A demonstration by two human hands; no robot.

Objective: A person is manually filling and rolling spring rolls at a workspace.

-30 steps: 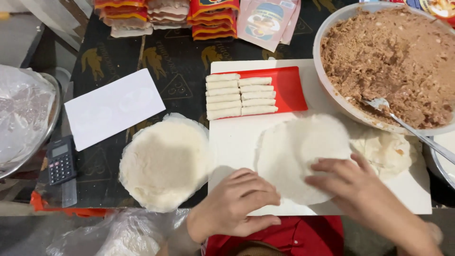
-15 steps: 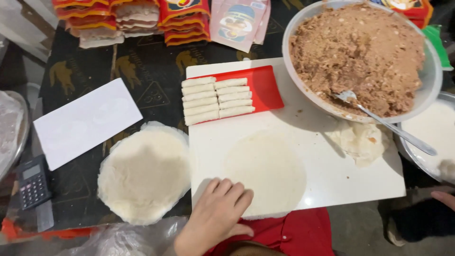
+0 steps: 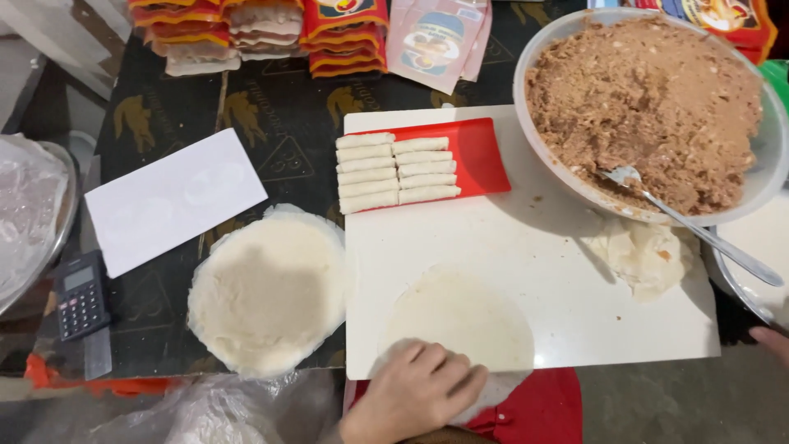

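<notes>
My left hand [image 3: 419,393] lies flat on the near edge of a single round wrapper [image 3: 460,316] spread on the white cutting board [image 3: 567,279]. Only the fingertips of my right hand [image 3: 771,342] show at the far right edge, beside a metal plate [image 3: 756,247]; what they hold is hidden. A stack of round wrappers [image 3: 267,288] sits left of the board. Several finished rolls [image 3: 396,173] lie in rows on a red tray [image 3: 477,156]. A big bowl of brown minced filling [image 3: 649,103] stands at the upper right with a spoon [image 3: 682,222] leaning in it.
A crumpled wrapper [image 3: 645,255] lies by the bowl. A white paper sheet [image 3: 173,197], a small calculator [image 3: 80,294] and a plastic-covered bowl [image 3: 29,214] sit left. Stacked packets [image 3: 271,33] line the back. A plastic bag [image 3: 222,411] hangs at the near edge.
My right hand has left the wrapper and moved off to the far right edge. The left hand stays pressed on the wrapper's near edge. The view has shifted.
</notes>
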